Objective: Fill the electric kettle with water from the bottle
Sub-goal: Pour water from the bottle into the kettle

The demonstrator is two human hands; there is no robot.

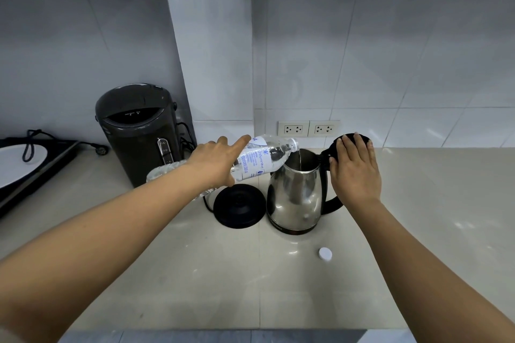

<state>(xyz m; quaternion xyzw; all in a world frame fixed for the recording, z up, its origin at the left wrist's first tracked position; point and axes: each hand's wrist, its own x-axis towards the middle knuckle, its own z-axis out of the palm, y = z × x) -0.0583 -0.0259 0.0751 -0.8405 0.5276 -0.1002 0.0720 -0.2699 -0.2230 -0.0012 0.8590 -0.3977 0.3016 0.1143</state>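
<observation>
At frame centre, the left hand [216,163] has its fingers closed around the tilted bottle [260,159], water running from its mouth into the kettle [294,192] on the tabletop [195,273], while the right hand [355,170] rests flat, fingers extended, on the raised lid [338,142].

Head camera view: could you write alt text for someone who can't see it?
A left hand tips a clear plastic water bottle, pouring a thin stream into an open stainless-steel electric kettle on a pale countertop. The right hand holds back the kettle's black lid; its round black base sits alongside.
</observation>
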